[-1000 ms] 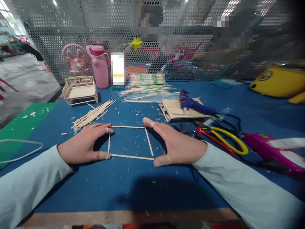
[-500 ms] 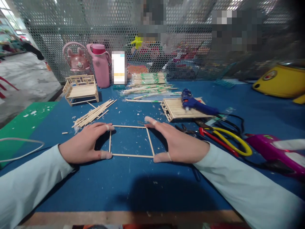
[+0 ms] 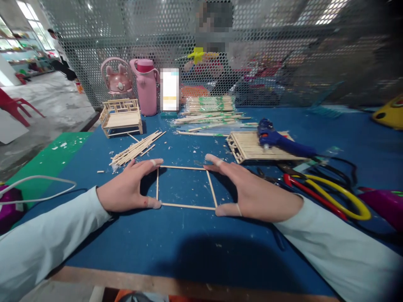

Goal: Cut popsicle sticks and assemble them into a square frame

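Observation:
Four-sided and thin, a frame of wooden sticks (image 3: 189, 206) lies flat on the blue tabletop. My left hand (image 3: 127, 186) spans its left side, thumb at the near corner and fingers at the far one. At the right side, my right hand (image 3: 256, 191) grips the two corners the same way, with the index finger lifted a little beyond the far corner. Tape wraps some fingertips of both hands. Behind my left hand is a pile of loose sticks (image 3: 138, 147). A small bamboo-like bench (image 3: 122, 119) stands farther back.
A blue glue gun (image 3: 280, 140) rests on a slatted stick panel (image 3: 242, 140). Pliers with red and yellow handles (image 3: 340, 197) lie right of my right hand. Bagged sticks (image 3: 210, 103), a pink bottle (image 3: 147, 88) and a perforated metal screen (image 3: 132, 42) are at the back.
The view has turned left, so everything sits farther right in the picture. Both hands keep their places at the corners of the stick frame.

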{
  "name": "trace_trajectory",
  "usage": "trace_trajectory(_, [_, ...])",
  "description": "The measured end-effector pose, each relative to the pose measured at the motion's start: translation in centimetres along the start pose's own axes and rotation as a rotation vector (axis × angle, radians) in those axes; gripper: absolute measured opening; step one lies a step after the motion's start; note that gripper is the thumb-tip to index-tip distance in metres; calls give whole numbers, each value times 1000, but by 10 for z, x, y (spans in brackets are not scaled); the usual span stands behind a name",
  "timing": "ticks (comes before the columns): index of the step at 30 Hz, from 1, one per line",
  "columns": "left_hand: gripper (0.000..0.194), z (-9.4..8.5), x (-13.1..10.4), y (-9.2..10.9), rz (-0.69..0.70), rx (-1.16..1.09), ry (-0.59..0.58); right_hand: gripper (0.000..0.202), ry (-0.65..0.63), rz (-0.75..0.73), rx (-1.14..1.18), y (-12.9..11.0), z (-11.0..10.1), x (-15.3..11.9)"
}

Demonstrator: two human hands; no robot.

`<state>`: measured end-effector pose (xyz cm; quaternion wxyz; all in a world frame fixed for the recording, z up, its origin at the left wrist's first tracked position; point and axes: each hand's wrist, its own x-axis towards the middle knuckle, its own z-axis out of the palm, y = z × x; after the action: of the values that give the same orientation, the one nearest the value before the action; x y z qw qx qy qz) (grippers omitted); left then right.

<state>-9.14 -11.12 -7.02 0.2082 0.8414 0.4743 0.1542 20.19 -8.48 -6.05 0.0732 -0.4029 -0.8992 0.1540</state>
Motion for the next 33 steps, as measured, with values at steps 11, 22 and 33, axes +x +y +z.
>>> trace_trajectory(11, [90, -2, -1, 0, 4, 43, -115, 107, -51, 68, 31, -7, -3, 0])
trace_trajectory(22, [49, -7, 0, 2, -5, 93, -206, 102, -44, 40, -17, -4, -1, 0])
trace_trajectory(33, [34, -7, -2, 3, 27, 85, -207, 99, -33, 33, -19, -3, -2, 2])
